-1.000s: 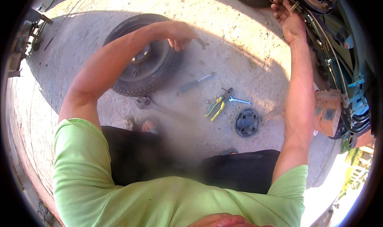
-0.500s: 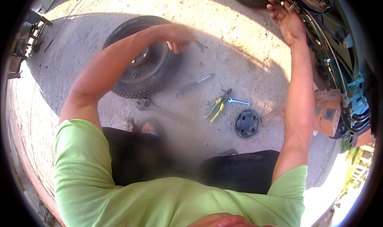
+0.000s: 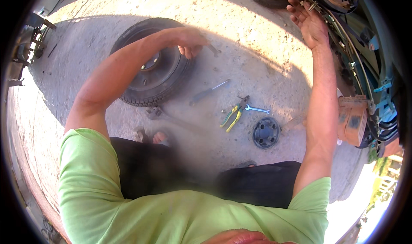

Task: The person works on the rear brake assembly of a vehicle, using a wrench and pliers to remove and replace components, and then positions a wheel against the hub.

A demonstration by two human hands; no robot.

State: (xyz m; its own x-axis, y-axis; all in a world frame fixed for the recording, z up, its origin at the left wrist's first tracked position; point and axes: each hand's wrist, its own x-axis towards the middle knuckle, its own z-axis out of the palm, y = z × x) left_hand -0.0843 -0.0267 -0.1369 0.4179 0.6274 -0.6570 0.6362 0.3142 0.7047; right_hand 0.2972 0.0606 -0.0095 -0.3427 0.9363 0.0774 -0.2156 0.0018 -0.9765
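Well, in the head view the left hand has its fingers curled round a wrench, whose end pokes out rightward past them (the tyre lies beneath that forearm). The right hand is palm up, fingers loosely spread, just beside a brass-coloured fitting; whether they touch it, I cannot tell. Pliers lie well below both sets of fingers.

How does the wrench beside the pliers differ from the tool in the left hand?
The wrench lies on the ground; the tool is gripped in the left hand. The wrench looks shiny, the tool dull brown. The wrench shows both ends; the tool shows one. Both look slender.
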